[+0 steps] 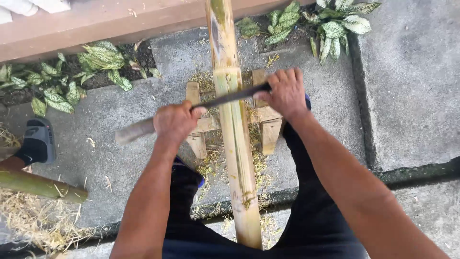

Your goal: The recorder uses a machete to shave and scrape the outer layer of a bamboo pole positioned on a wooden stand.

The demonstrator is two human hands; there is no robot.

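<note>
We see a long bamboo pole running from the top centre of the frame down to the bottom centre, lying on a small wooden stand in the middle of the picture. Across the pole — roughly at right angles to it — lies a dark, long-bladed knife. The left hand, left of centre, is closed around the knife's pale wooden handle, which sticks out toward the left. The right hand, right of centre, is clenched over the far end of the blade, just beside the pole. Bamboo shavings are scattered on the concrete ground around the stand. Speckled green plants grow along the upper left and upper right. At the left edge we notice a foot in a grey sandal (another person's, it seems), and below it a second bamboo piece over dry straw.
</note>
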